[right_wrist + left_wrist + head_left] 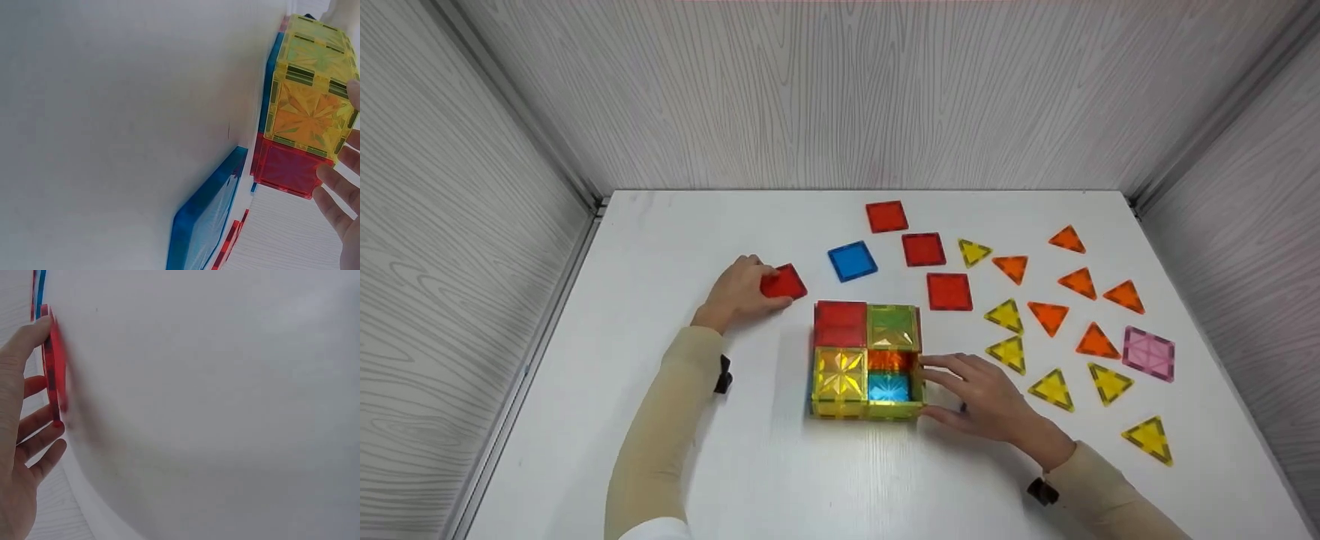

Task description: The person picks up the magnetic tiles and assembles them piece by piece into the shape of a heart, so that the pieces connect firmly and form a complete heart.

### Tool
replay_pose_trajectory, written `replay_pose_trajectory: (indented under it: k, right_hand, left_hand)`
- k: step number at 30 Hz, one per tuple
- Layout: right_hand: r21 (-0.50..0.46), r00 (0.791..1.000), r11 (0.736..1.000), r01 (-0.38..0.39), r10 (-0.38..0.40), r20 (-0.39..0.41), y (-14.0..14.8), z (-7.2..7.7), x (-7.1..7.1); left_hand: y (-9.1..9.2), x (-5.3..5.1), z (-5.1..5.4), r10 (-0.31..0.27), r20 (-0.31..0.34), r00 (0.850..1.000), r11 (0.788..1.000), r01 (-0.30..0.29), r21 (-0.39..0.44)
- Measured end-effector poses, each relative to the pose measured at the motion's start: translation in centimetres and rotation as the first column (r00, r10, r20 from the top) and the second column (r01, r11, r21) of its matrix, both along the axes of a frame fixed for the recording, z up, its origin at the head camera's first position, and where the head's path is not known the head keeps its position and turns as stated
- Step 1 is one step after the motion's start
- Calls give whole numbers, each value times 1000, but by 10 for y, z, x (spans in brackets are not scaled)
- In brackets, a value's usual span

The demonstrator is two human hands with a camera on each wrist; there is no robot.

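Left sleeve (pixel 660 450): you wear it long, beige and close-fitting, lightly creased, ending at your wrist.
White cloth (pixel 656 529): its curved edge overlaps the upper part of your left sleeve.
Right sleeve (pixel 1114 491): yours is the same plain beige, also wrist-length.
Left wrist piece (pixel 723 374): small, black and blocky, against your sleeve.
Right wrist piece (pixel 1042 491): small and black, at your cuff.
Left fingers (pixel 49 460): your own, bare.
Right fingers (pixel 337 183): bare too.

Red tile (pixel 787 283) in left fingers (pixel 759 271), right fingers (pixel 949 364) against box (pixel 841 373)
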State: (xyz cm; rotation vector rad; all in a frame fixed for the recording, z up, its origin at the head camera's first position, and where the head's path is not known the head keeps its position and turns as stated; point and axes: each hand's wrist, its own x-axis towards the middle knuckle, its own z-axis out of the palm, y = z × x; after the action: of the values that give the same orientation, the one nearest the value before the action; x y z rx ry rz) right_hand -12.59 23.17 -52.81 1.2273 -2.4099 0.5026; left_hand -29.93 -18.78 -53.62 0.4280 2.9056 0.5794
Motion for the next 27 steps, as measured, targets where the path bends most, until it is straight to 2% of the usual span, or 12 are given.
replay_pose_trajectory:
  k: [3,6,10,13,15,18,20,23,27]
  right_hand:
    - [9,1000,1000,8,-9,18,0,0,0]
    - [16,1000,1000,13,-13,23,1,0,0]
    - [16,999,1000,14,-14,31,1,-1,0]
    - [8,1000,1000,10,-10,29,0,-3,0]
    - [3,1000,1000,6,-6,25,0,-3,0]
    - [0,1000,1000,6,-6,22,0,-3,1]
    - [-2,1000,1000,6,-6,23,0,-2,1]
    - [-9,1000,1000,5,-5,24,0,-1,1]
    - [-21,1000,1000,2,-2,20,0,-1,3]
  left_hand:
    - [1,8,8,18,12,1000,1000,-18,23]
    - [3,18,21,21,-13,1000,998,-20,60]
    - [11,35,42,-42,-120,992,990,57,130]
    - [22,50,55,-119,-203,972,975,153,160]
    - [30,60,62,-175,-250,952,964,217,154]
    - [45,77,71,-250,-290,924,945,298,135]
    - [57,88,76,-293,-296,909,934,339,117]
    - [74,105,80,-339,-288,896,919,380,101]
    - [95,124,78,-387,-279,879,905,420,71]
